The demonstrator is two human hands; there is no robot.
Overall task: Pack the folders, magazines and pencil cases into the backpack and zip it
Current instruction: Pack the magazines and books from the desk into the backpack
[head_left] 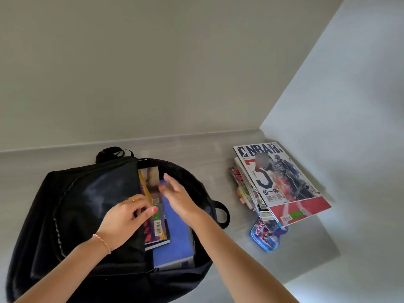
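Head view, backpack [87,204] flat, top handle toward wall, magazine [155,215] lengthwise

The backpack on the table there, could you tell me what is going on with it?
A person is packing the black backpack, which lies open. The left hand holds the flap and a magazine inside, beside a blue folder; the open right hand hovers above. A magazine stack and a blue pencil case still wait outside.
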